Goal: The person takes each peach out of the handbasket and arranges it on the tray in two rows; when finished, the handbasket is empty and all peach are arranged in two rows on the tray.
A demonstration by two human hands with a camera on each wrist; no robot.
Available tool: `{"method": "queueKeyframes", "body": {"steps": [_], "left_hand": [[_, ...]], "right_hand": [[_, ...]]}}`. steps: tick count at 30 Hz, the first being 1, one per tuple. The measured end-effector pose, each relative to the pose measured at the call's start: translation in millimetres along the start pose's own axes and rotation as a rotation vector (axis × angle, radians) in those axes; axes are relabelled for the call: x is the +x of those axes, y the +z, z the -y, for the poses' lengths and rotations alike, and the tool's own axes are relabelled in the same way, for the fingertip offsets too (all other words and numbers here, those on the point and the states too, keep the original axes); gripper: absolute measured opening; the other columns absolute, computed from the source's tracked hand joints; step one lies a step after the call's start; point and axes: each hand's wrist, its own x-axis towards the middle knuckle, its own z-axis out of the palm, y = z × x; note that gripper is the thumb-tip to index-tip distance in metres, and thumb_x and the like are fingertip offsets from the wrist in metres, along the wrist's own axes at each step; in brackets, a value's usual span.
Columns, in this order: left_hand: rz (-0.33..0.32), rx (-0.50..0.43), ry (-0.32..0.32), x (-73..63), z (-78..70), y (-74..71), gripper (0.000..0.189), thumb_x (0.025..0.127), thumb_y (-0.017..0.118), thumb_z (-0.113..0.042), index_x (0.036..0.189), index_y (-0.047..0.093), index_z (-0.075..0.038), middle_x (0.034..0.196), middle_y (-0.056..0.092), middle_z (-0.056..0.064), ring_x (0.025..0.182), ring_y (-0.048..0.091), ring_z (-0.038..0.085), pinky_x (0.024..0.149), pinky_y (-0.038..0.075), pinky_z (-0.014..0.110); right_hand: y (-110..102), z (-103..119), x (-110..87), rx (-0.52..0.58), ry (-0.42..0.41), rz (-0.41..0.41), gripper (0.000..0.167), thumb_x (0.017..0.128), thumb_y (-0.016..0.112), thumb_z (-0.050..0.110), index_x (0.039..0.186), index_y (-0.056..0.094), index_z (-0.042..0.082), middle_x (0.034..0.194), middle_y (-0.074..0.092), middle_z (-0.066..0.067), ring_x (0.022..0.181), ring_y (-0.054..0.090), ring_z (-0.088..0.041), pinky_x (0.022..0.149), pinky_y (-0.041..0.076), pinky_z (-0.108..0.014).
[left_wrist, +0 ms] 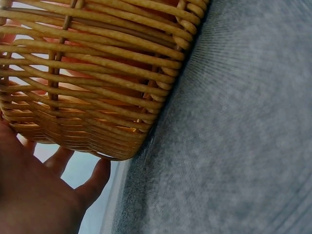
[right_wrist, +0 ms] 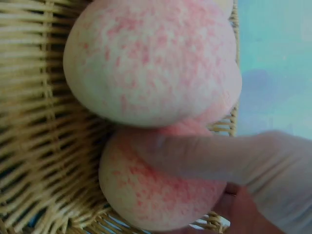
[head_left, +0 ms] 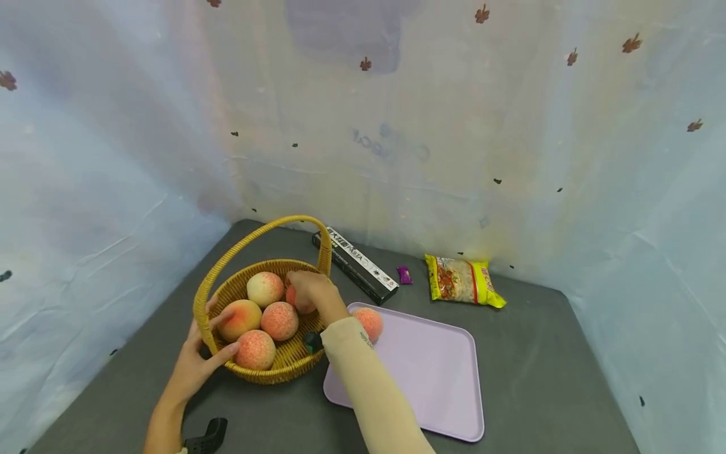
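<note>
A yellow wicker basket [head_left: 272, 377] with a tall arched handle stands on the left part of the table, with several pink-and-cream peaches [head_left: 280, 321] inside. My left hand [head_left: 193, 362] holds the basket's left rim near the handle's base; its thumb and a finger reach over the edge beside the peaches. The left wrist view shows fingers against the woven wall [left_wrist: 97, 87]. Inside the basket's right side, my right hand [head_left: 309, 291] grips a peach [right_wrist: 161, 200], thumb laid across it. Another peach [right_wrist: 146, 63] sits right beside that one. The right hand's other fingers are mostly hidden.
Right of the basket lies a lilac tray [head_left: 431, 378] with one peach [head_left: 368, 323] at its upper left corner, partly behind the right sleeve. Behind them are a long black pasta box [head_left: 357, 265], a small purple packet [head_left: 404, 275] and a yellow food bag [head_left: 462, 280].
</note>
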Motion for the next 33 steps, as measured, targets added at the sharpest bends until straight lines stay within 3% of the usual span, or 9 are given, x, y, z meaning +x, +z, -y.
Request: {"method": "queueKeyframes", "body": {"steps": [5, 13, 20, 26, 33], "left_hand": [[-0.003, 0.0, -0.008, -1.8, 0.9, -0.2, 0.066, 0.085, 0.069, 0.013, 0.147, 0.047, 0.0, 0.166, 0.01, 0.005, 0.15, 0.002, 0.015, 0.101, 0.006, 0.077], [0.006, -0.003, -0.003, -0.6, 3.2, -0.2, 0.067, 0.086, 0.068, 0.013, 0.148, 0.046, 0.0, 0.166, 0.009, 0.006, 0.151, 0.001, 0.017, 0.101, 0.005, 0.078], [0.002, 0.009, -0.002, -0.1, 1.1, -1.4, 0.066, 0.086, 0.068, 0.012, 0.147, 0.047, 0.0, 0.166, 0.009, 0.006, 0.151, 0.001, 0.017, 0.101, 0.004, 0.079], [0.005, 0.007, -0.002, 1.0, 1.2, -0.1, 0.064, 0.087, 0.067, 0.013, 0.147, 0.047, 0.001, 0.166, 0.009, 0.007, 0.151, 0.0, 0.017, 0.103, 0.003, 0.076], [0.006, -0.003, -0.007, 1.6, 1.0, 0.1, 0.063, 0.088, 0.066, 0.012, 0.146, 0.047, 0.001, 0.166, 0.008, 0.007, 0.151, 0.0, 0.017, 0.103, 0.002, 0.077]], "right_hand": [[1, -4, -0.9, 0.036, -0.04, -0.037, 0.058, 0.082, 0.078, 0.016, 0.137, 0.058, 0.021, 0.131, 0.059, 0.003, 0.115, 0.055, -0.013, 0.09, 0.047, -0.032], [-1, -13, -5.0, 0.072, -0.103, -0.133, 0.055, 0.079, 0.082, 0.02, 0.129, 0.059, 0.017, 0.117, 0.062, 0.002, 0.1, 0.056, -0.013, 0.081, 0.048, -0.032], [-5, -26, -12.6, 0.382, -0.305, -0.203, 0.062, 0.081, 0.08, 0.009, 0.137, 0.055, 0.003, 0.128, 0.06, -0.008, 0.102, 0.06, -0.016, 0.081, 0.048, -0.022], [-7, -37, -19.3, 0.571, -0.313, -0.185, 0.067, 0.082, 0.081, 0.009, 0.142, 0.052, 0.005, 0.132, 0.058, -0.007, 0.103, 0.06, -0.014, 0.081, 0.05, -0.024], [-12, -50, -31.9, 0.731, -0.339, -0.143, 0.062, 0.082, 0.082, 0.012, 0.138, 0.055, 0.009, 0.124, 0.059, -0.004, 0.097, 0.062, -0.013, 0.079, 0.052, -0.027]]}}
